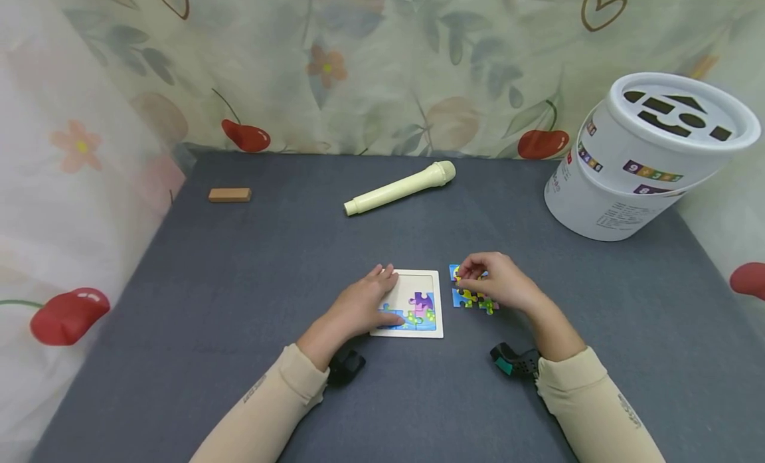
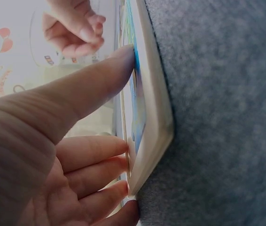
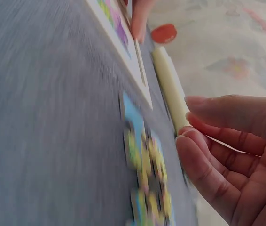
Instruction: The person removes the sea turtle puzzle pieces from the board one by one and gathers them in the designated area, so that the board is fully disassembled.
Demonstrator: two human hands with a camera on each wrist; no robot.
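Note:
A square jigsaw tray (image 1: 440, 307) with a pale rim lies on the dark table. Fitted puzzle pieces (image 1: 425, 309) in purple, pink, green and blue fill its lower right and bottom; the upper left shows bare backing. My left hand (image 1: 352, 308) rests over the tray's left side, thumb pressed on the bottom pieces and the other fingers extended along the board. Just right of the tray lie loose puzzle pieces (image 1: 463, 297), blurred in the right wrist view. Above them hovers my right hand (image 1: 502, 280), fingers loosely bent, with nothing visible between thumb and fingertips (image 3: 194, 160).
Behind the tray lies a cream toy microphone (image 1: 400, 188). A small wooden block (image 1: 230, 195) sits at the back left. At the back right stands a white bucket (image 1: 603, 204), its lid cut with shaped holes. A patterned curtain (image 1: 382, 84) hangs along the table's back edge.

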